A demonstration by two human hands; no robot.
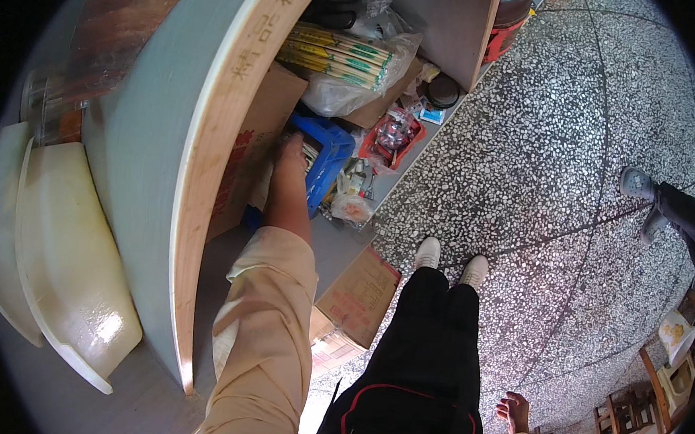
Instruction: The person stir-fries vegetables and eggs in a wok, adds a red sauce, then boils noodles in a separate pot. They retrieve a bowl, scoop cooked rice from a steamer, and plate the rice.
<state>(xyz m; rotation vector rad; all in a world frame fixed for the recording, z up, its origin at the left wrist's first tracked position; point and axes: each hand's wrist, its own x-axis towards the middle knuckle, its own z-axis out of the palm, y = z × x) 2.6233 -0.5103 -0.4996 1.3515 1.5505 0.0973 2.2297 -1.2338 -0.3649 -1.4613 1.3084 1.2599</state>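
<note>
My left hand (292, 152) reaches under a wooden shelf board (196, 176) into a blue plastic crate (330, 161); its fingers are in shadow, and whether they hold anything cannot be told. Against the crate's left side stands a large cardboard box (253, 138). Behind the crate, bundles of wrapped chopsticks (340, 59) lie in clear plastic. A red plastic basket (416, 138) with wrapped items sits to the crate's right. My right hand (514, 412) hangs low beside my black apron (415, 367), its fingers loosely curled and apart, holding nothing.
Cardboard boxes (360, 293) stand on the floor beside my legs. At the far right, a person's legs (689, 217) in dark trousers and grey clogs are visible. Wooden stools (626, 418) stand at lower right. Pale plastic tubs (75, 258) rest on the upper surface at left.
</note>
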